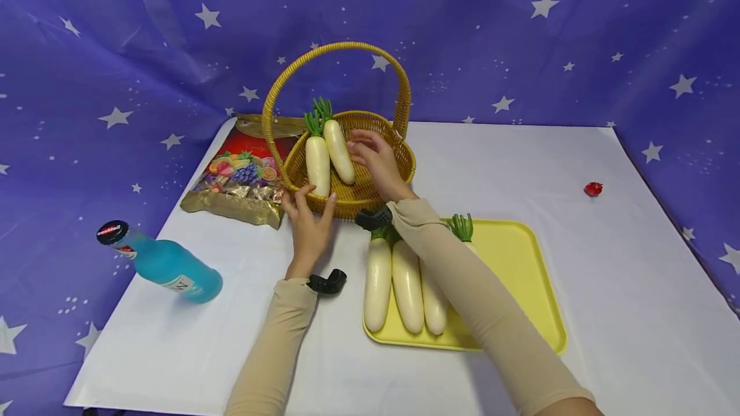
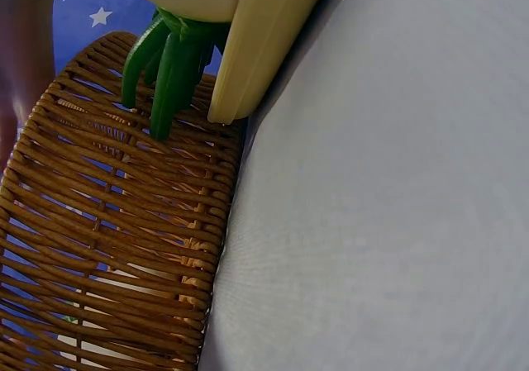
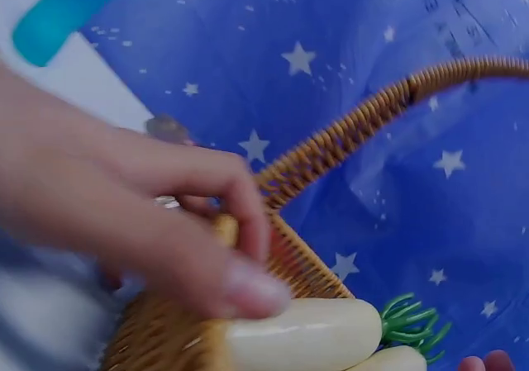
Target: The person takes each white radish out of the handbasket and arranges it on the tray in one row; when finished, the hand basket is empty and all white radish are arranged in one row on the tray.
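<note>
Two white radishes (image 1: pixel 318 162) with green tops lean inside a wicker basket (image 1: pixel 410 169). My left hand (image 1: pixel 309 233) holds the basket's front rim, its thumb and bent index finger beside the lower end of one radish; the right wrist view shows this hand (image 3: pixel 165 214) blurred. Inside the basket, my right hand (image 1: pixel 376 162) hovers beside the nearer-to-middle radish (image 1: pixel 339 151), fingers loosely bent and apart, nothing in the palm. Only its fingertips (image 3: pixel 496 361) show in the right wrist view. The left wrist view holds the basket's woven side (image 2: pixel 116 222) and a radish's green top (image 2: pixel 173 73).
A yellow tray (image 1: pixel 514 275) bears several white radishes (image 1: pixel 378 287), partly under my right forearm. Left of the basket lies a red and gold candy bag (image 1: pixel 243 175). A blue bottle (image 1: pixel 179 271) stands at the left. A small red object (image 1: pixel 593 189) lies far right.
</note>
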`<state>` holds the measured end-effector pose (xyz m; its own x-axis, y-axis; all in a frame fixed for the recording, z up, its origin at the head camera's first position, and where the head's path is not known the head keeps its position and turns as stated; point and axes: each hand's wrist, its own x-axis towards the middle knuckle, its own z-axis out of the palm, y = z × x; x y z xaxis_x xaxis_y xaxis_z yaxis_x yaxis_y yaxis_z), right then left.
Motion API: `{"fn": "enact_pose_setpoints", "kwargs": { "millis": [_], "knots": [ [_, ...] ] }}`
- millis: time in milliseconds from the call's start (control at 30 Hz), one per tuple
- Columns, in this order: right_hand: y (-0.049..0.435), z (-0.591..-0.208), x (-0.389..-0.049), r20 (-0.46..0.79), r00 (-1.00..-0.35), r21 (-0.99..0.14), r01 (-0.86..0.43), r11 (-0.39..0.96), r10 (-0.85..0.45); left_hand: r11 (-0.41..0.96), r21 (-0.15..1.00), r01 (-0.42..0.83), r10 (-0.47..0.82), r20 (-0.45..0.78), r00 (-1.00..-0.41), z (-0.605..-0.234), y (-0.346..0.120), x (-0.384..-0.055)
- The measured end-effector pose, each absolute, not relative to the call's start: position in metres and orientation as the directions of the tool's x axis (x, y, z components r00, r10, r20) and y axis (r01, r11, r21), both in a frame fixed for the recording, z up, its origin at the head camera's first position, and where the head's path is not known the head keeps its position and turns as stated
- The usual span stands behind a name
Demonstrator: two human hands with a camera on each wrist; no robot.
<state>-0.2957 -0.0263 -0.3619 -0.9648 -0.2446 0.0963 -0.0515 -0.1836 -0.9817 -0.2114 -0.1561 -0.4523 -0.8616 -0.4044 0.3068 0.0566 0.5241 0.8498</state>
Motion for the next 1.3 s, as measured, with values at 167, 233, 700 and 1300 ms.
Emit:
{"fn": "enact_pose_setpoints", "kwargs": {
  "millis": [167, 233, 700, 1300],
  "knots": [
    [-0.045, -0.363, -0.319, 0.023, -0.978, -0.969, 0.029, -0.244, -0.207, 0.530, 0.847, 0.047, -0.412, 0.306, -0.858, -0.451, -0.156, -0.212],
    [-0.047, -0.363, -0.322, -0.025, -0.979, -0.963, 0.078, -0.256, -0.202, 0.534, 0.844, 0.051, -0.408, 0.310, -0.859, -0.451, -0.156, -0.212],
    [-0.046, -0.363, -0.326, -0.225, -0.868, -0.973, 0.180, 0.143, -0.442, 0.541, 0.839, 0.062, -0.407, 0.325, -0.853, -0.451, -0.155, -0.211],
    [-0.051, -0.386, -0.345, -0.283, -0.756, -0.954, 0.284, 0.093, -0.590, 0.541, 0.839, 0.065, -0.408, 0.329, -0.852, -0.452, -0.155, -0.210]
  ]
}}
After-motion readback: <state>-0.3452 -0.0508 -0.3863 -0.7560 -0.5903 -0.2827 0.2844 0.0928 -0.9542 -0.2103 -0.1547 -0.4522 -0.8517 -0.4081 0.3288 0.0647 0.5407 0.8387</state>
